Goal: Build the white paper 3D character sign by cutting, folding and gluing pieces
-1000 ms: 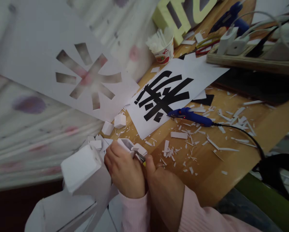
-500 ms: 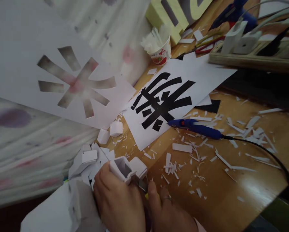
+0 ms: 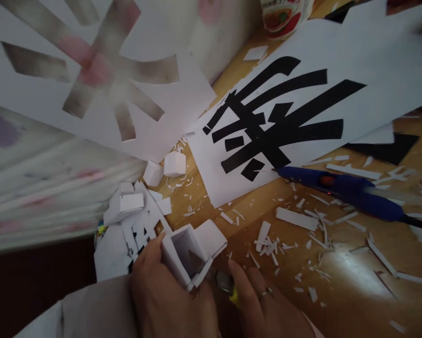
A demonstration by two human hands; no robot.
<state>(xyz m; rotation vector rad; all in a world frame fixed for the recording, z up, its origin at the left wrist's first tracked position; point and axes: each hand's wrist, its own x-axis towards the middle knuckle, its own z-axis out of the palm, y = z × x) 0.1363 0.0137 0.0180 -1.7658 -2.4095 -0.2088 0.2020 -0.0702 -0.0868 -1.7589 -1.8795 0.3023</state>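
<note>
My left hand (image 3: 168, 295) grips a small white foam box piece (image 3: 190, 251), hollow, with its opening facing me, at the bottom centre. My right hand (image 3: 267, 310), a ring on one finger, holds a small knife (image 3: 227, 284) with a yellow body; its blade sits just right of the box's lower edge. Both hands are low at the table's near edge. A larger white foam shape (image 3: 91, 310) lies under my left wrist.
A white sheet with a black cut character (image 3: 274, 122) lies ahead. A blue corded tool (image 3: 348, 190) rests on the wooden table (image 3: 338, 281) among several white foam scraps. A white sheet with a cut-out character (image 3: 101, 80) leans left; a cup (image 3: 285, 16) stands at the back.
The view has moved in closer and lower. My left hand has turned the foam box so its opening shows more, and the knife stays by its lower edge.
</note>
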